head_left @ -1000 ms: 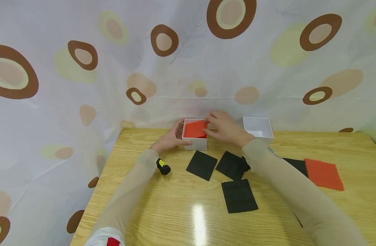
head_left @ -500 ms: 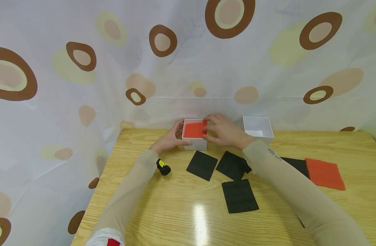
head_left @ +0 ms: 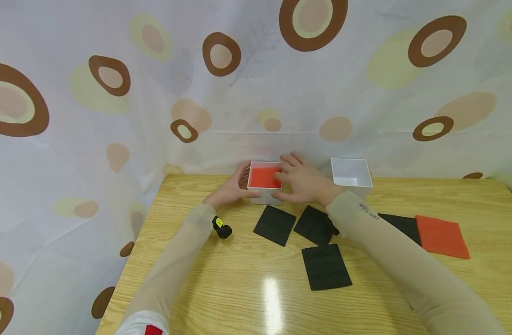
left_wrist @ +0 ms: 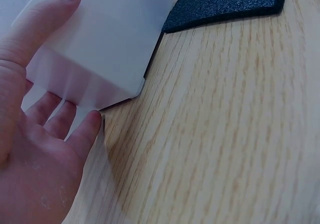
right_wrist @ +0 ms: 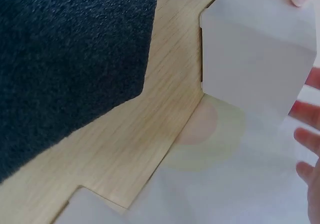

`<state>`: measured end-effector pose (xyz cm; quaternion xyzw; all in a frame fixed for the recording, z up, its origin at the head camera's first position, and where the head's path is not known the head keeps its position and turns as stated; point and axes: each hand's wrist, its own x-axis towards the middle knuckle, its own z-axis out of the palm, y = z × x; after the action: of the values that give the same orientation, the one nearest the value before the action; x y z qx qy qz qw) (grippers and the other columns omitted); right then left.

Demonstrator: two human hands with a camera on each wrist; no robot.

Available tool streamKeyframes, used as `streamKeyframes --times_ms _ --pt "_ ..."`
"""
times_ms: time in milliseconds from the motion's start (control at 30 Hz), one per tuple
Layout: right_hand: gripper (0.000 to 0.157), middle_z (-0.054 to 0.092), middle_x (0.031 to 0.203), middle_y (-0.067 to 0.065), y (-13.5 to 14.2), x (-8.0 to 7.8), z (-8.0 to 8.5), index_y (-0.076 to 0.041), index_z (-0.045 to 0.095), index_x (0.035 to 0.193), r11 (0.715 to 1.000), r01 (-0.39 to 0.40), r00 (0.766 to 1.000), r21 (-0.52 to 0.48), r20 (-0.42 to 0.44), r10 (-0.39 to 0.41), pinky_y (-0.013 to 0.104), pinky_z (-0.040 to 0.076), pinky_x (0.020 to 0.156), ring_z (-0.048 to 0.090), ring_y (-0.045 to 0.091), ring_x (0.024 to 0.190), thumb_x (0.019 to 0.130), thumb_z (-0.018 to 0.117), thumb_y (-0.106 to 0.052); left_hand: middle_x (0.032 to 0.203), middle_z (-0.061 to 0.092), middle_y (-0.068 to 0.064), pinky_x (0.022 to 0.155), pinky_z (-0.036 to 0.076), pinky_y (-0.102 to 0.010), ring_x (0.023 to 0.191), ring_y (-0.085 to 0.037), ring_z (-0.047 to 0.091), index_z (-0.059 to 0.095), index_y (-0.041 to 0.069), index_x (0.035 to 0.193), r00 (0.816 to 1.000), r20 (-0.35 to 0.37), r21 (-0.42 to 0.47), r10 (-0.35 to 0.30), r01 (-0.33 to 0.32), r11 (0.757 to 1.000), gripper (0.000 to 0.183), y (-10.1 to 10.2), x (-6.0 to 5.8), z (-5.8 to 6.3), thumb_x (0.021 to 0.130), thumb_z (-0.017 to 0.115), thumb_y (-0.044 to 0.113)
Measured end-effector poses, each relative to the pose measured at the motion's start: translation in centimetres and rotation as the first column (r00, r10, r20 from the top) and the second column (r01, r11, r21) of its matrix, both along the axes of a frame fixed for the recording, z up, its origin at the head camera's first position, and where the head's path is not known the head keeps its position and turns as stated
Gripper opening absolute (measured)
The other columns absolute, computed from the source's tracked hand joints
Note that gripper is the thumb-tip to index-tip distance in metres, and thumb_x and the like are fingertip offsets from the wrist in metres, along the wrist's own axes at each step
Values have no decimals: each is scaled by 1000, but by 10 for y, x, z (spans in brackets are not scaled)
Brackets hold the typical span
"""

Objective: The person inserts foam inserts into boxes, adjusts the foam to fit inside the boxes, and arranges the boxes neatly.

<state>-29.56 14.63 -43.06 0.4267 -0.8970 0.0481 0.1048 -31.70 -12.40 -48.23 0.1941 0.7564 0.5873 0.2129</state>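
A white open-top box point(head_left: 262, 195) stands at the back of the table, with a red square sheet point(head_left: 262, 177) lying inside. My left hand point(head_left: 230, 190) holds the box from the left, thumb across its front face. In the left wrist view, the fingers touch the white wall of the box point(left_wrist: 105, 44). My right hand point(head_left: 304, 181) is at the opposite side, with spread fingers over the right rim and the thumb by the front wall. From the right wrist view, its fingertips point(right_wrist: 306, 139) show beyond the box edge point(right_wrist: 257, 54).
A second white box point(head_left: 351, 174) stands further right. Black squares point(head_left: 274, 225) point(head_left: 327, 267) lie scattered in front, and a red square point(head_left: 442, 236) lies at the right beside a partly covered black one point(head_left: 402, 228). A patterned curtain point(head_left: 247, 107) hangs behind the table.
The red sheet, tilted in the box a second ago, now lies flatter and lower inside. My right thumb has come down to the box front. The left hand keeps its hold.
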Motion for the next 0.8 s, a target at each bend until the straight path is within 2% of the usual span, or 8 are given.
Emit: streamKeyframes --times_ms 167,400,467,633,700,800 --pt "57 69 122 12 -6 0 -1 -11 73 112 996 68 995 56 -79 -64 61 22 123 46 40 138 94 59 -63 169 28 0 122 35 -40 155 -21 29 14 25 165 1000 5 -3 4 -4 1000 101 -1 1 1 91 81 8" --pt "64 70 125 8 -11 -2 -7 -11 72 115 985 118 993 126 -43 -113 61 22 123 48 36 138 95 54 -69 169 27 0 122 35 -38 155 -21 29 13 25 165 1000 3 -10 -1 1 1000 102 0 0 0 91 81 9" --pt "62 71 125 9 -11 -2 -6 -10 72 115 989 105 994 107 -37 -101 60 23 123 48 36 137 96 56 -67 169 27 0 122 35 -38 155 -20 29 13 25 165 1000 5 -6 -2 2 1000 101 1 -1 0 91 81 8" --pt "52 70 120 10 -6 -2 -2 -10 75 100 999 24 998 30 -53 -22 61 25 123 49 39 136 95 61 -61 169 27 1 123 34 -39 155 -20 28 14 26 165 1000 13 0 1 -1 1000 101 -1 -1 -1 91 81 10" --pt "51 69 121 11 -4 -2 -2 -11 76 95 1000 0 998 26 -55 1 61 25 122 48 40 137 95 61 -60 169 27 1 123 33 -41 155 -21 28 14 26 165 1000 13 2 2 -2 1000 101 -1 -1 -1 91 82 11" --pt "52 67 125 13 -3 -1 -3 -12 78 97 999 -12 999 46 -48 14 62 25 122 47 42 137 94 61 -61 168 28 1 123 34 -42 155 -22 29 14 26 165 1000 11 5 1 -1 1000 101 -2 -1 -2 91 82 11"
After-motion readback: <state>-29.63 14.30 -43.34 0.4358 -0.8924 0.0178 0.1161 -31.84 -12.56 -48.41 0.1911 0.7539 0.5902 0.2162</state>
